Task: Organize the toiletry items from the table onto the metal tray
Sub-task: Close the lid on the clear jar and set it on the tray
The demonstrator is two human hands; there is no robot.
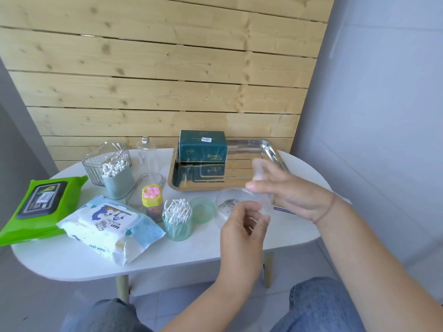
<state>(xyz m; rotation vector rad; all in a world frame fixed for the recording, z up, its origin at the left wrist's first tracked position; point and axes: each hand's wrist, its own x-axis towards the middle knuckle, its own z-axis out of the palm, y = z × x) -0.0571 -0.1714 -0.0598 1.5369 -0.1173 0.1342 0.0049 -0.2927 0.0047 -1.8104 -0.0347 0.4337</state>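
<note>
Currently gripping a small translucent plastic bottle (pixel 260 171) in the right hand (pixel 297 195), fingers wrapped round its middle, above the near edge of the shiny rectangular metal tray (pixel 203 188). Probably feeling light and slippery, favouring that mid-body hold. Curling the left hand (pixel 244 226) nearby, not telling whether holding anything.

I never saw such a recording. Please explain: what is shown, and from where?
No machine here: a person works with bare hands. The only picture comes from a camera on the person's head, looking down. On the white table lie a green wipes pack, a blue wipes pack, a cup of cotton swabs, a clear round box and a metal tray holding a green tissue pack. The right hand holds a small clear bottle, blurred. The left hand is curled beside the round box; whether it grips anything is unclear.
</note>
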